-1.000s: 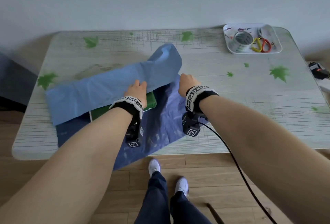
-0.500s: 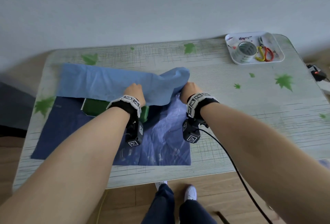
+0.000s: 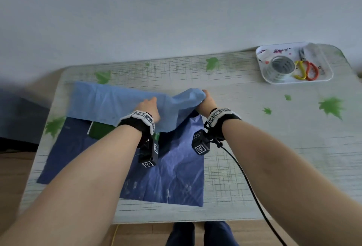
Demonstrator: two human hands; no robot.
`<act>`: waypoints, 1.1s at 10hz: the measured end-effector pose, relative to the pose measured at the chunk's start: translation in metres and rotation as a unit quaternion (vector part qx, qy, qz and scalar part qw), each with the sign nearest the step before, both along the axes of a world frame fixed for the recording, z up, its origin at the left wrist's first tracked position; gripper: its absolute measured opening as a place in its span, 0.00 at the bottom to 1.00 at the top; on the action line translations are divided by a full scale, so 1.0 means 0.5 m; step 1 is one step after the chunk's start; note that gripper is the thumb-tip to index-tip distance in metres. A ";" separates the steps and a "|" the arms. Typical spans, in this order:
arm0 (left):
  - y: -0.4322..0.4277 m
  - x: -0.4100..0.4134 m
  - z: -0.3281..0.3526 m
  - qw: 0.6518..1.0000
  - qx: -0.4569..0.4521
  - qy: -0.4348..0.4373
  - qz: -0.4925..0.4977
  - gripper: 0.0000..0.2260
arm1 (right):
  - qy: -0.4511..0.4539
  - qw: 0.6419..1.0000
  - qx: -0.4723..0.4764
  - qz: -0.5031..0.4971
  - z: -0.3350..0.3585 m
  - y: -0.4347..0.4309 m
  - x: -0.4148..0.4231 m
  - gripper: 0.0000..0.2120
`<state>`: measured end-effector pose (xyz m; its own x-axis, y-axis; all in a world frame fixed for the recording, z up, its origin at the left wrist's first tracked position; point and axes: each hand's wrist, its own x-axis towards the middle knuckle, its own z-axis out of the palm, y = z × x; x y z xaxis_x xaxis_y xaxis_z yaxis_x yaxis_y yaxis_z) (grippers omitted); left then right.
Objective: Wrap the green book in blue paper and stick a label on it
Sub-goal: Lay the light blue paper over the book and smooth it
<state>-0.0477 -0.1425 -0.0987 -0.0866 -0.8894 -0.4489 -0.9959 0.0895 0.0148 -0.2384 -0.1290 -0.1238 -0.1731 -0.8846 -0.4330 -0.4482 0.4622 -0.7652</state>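
The blue paper (image 3: 168,177) lies spread on the table, dark side up near me. Its far part is folded toward me as a pale blue flap (image 3: 109,104) covering most of the green book (image 3: 100,131), of which only a near-left strip shows. My left hand (image 3: 149,108) rests on top of the flap over the book, fingers pointing away. My right hand (image 3: 205,100) grips the flap's bunched right end, lifted a little off the table. No label is visible.
A white tray (image 3: 325,75) at the table's far right corner holds a roll of tape (image 3: 280,67) and scissors with yellow and red handles (image 3: 305,69). The table (image 3: 274,128) has a leaf print. A black cable runs from my right wrist. My legs show below the near edge.
The flap has been drawn further over the book, hiding more green. My right hand moved forward, holding the flap's right end. The view tilted, so the table sits lower in frame.
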 end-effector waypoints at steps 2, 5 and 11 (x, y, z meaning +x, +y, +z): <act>0.026 0.119 -0.011 0.997 0.040 -0.018 0.061 0.24 | -0.013 0.999 -0.035 0.020 -0.035 0.027 0.111 0.03; 0.043 0.256 -0.058 0.992 0.099 -0.031 0.072 0.31 | 0.077 0.996 -0.043 0.008 -0.035 0.075 0.215 0.16; 0.094 0.188 -0.079 0.992 0.104 0.059 -0.037 0.35 | 0.421 0.886 -0.134 0.141 -0.023 0.109 0.190 0.18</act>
